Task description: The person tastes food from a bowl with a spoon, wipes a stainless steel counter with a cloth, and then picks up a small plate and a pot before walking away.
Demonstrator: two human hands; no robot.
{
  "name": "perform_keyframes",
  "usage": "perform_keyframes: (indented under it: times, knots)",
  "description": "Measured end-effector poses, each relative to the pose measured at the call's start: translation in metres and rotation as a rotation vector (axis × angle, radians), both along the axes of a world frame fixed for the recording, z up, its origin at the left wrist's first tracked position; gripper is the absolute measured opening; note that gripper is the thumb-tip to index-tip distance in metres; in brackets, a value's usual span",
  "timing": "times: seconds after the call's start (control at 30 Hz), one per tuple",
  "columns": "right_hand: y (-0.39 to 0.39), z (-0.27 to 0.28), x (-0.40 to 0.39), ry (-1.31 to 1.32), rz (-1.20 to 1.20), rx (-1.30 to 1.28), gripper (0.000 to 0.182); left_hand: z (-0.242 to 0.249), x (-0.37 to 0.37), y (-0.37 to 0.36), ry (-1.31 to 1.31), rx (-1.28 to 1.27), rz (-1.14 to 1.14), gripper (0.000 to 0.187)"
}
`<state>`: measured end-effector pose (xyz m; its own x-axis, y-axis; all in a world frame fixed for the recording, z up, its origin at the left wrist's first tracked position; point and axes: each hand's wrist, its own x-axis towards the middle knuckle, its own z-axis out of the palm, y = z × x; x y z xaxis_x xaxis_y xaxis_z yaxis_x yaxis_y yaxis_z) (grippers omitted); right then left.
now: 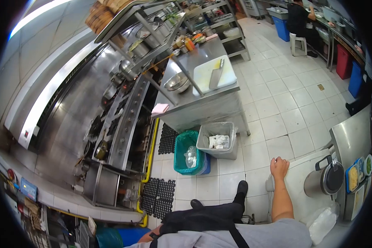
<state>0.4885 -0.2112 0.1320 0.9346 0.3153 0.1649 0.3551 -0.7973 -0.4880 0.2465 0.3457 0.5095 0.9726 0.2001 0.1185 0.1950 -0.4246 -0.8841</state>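
Note:
My right hand (280, 168) reaches out over the near edge of a white chest-like top (295, 182). It holds nothing I can see; its fingers are loosely bent and a little apart. A lidded metal jug (318, 182) with a black handle stands to the right of this arm, and a clear plastic bag (323, 223) lies nearer my body. Only part of my left arm shows at the bottom, with a dark band at the wrist; the left hand itself is out of sight.
A green-lined bin (181, 155) and a grey-lined bin (229, 153) stand on the floor ahead. Beyond them, a steel table (231, 90) bears a cleaver (215, 76) on a white cutting board (229, 81). Stoves (126, 124) run along the left. A person (298, 20) sits far right.

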Motion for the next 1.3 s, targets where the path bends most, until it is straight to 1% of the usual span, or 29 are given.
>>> perform_keyframes:
  times: [0.03,0.13,0.2,0.3,0.37,0.43,0.5,0.57,0.63,0.67,0.7,0.77,0.83,0.9,0.97,1.03,1.07,1.1,1.13,1.2,1.3]
  knots:
    - [-0.002,-0.003,-0.001,-0.007,0.014,0.006,0.031,0.002,-0.009,-0.003,-0.008,0.007,0.016,0.016]
    - [0.0,-0.003,0.0,-0.053,-0.02,0.054,0.029,0.026,-0.007,-0.002,-0.03,0.058,0.014,0.016]
    - [-0.002,0.0,-0.004,-0.037,-0.028,0.026,0.028,0.037,0.001,0.002,-0.029,0.082,-0.003,0.016]
    - [-0.001,0.005,-0.006,-0.037,-0.03,-0.006,0.027,0.039,0.004,0.01,-0.038,0.089,-0.015,0.016]
    - [-0.001,-0.004,-0.007,-0.056,-0.029,-0.004,0.027,0.036,-0.011,0.018,-0.056,0.083,0.005,0.016]
    - [0.002,-0.011,-0.006,-0.095,0.012,0.002,0.027,0.036,-0.052,0.028,-0.093,0.081,0.066,0.016]
    - [0.005,-0.01,-0.01,-0.105,-0.013,-0.049,0.026,0.038,-0.119,0.035,-0.15,0.079,0.18,0.017]
    - [0.009,-0.009,-0.012,-0.092,-0.012,-0.057,0.026,0.031,-0.184,0.038,-0.218,0.07,0.286,0.017]
    - [0.008,-0.006,-0.018,-0.083,-0.005,-0.074,0.025,0.018,-0.231,0.044,-0.273,0.053,0.355,0.017]
    - [0.009,-0.008,-0.023,-0.122,-0.04,-0.066,0.026,0.013,-0.248,0.049,-0.301,0.043,0.379,0.017]
    - [0.009,-0.01,-0.025,-0.163,-0.077,-0.056,0.027,0.007,-0.263,0.056,-0.33,0.033,0.401,0.017]
    - [0.011,-0.002,-0.04,-0.199,-0.109,-0.097,0.04,-0.001,-0.297,0.071,-0.39,0.018,0.449,0.017]
    - [0.017,0.004,-0.061,-0.167,-0.245,-0.226,0.056,-0.014,-0.336,0.085,-0.449,-0.001,0.507,0.017]
    - [0.011,-0.001,-0.078,-0.179,-0.263,-0.317,0.066,-0.034,-0.373,0.095,-0.516,-0.027,0.573,0.017]
    - [-0.003,-0.039,-0.081,-0.323,-0.324,-0.315,0.072,-0.062,-0.411,0.093,-0.568,-0.059,0.647,0.018]
    - [-0.006,-0.043,-0.099,-0.234,-0.523,-0.096,0.081,-0.081,-0.449,0.092,-0.601,-0.069,0.718,0.018]
    - [0.041,-0.017,-0.126,-0.247,-0.495,-0.096,0.081,-0.087,-0.466,0.093,-0.611,-0.069,0.749,0.018]
    - [0.086,0.023,-0.161,-0.237,-0.502,-0.108,0.081,-0.092,-0.482,0.093,-0.618,-0.067,0.778,0.018]
    - [0.115,0.056,-0.191,-0.226,-0.512,-0.129,0.081,-0.099,-0.495,0.09,-0.619,-0.071,0.806,0.018]
    - [0.149,0.104,-0.232,-0.199,-0.539,-0.17,0.08,-0.113,-0.515,0.08,-0.618,-0.077,0.853,0.018]
    - [0.17,0.139,-0.262,-0.124,-0.605,-0.206,0.079,-0.107,-0.532,0.077,-0.606,-0.047,0.888,0.018]
